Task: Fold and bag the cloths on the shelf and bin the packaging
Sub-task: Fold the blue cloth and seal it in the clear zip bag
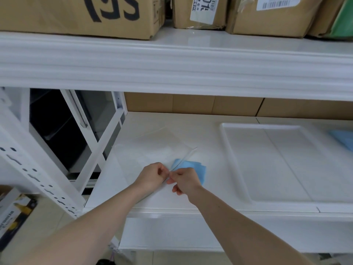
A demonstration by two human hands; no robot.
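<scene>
Stockroom or warehouse storage area, white slotted-steel racking with cross-braces, brown cardboard cartons on the upper shelf, printed barcode labels on cartons, more cartons behind the lower shelf, white tray

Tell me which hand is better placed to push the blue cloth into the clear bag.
Probably the right hand: it lies against the blue cloth, while the left hand pinches the clear bag.

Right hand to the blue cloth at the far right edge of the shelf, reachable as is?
Probably yes, once freed. The right hand is busy pinching the clear bag with the left hand. Only the low white tray lies between it and that blue cloth, so the way over looks open.
</scene>
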